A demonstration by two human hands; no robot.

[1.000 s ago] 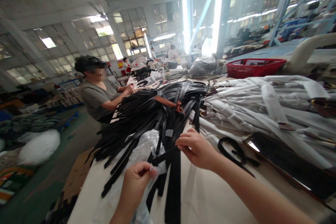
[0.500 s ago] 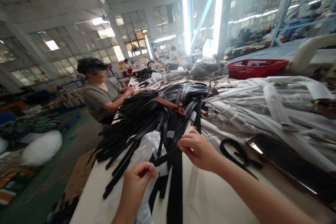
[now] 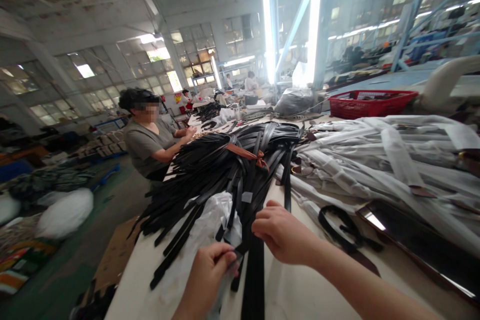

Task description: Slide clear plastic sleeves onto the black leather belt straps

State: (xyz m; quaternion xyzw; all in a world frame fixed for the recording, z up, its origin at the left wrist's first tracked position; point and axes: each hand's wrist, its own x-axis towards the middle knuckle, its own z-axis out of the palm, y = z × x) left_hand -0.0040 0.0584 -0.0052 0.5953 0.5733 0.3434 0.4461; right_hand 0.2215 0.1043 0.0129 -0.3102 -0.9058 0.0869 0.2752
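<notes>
Two hands work at the near edge of a long white table (image 3: 288, 292). The left hand (image 3: 204, 280) is clenched, pinching a white plastic sleeve (image 3: 208, 240) that lies partly over the belts. The right hand (image 3: 283, 235) is curled, its fingertips at the upper part of a black belt strap (image 3: 254, 285); whether it grips the strap cannot be told. The strap's long axis runs lengthwise along the table, from a heap of black belts (image 3: 221, 175) toward the near edge, where it leaves the frame. The heap, bound by a brown tie (image 3: 247, 152), fans toward the table's near left edge. To the right lie white-wrapped belts (image 3: 375, 160), a coiled black belt (image 3: 337, 227) and a dark tray (image 3: 416, 240). Farther along stand a red basket (image 3: 371, 104) and a black bag (image 3: 294, 102). A co-worker (image 3: 146, 142) stands at the table's left side, beyond the heap.
</notes>
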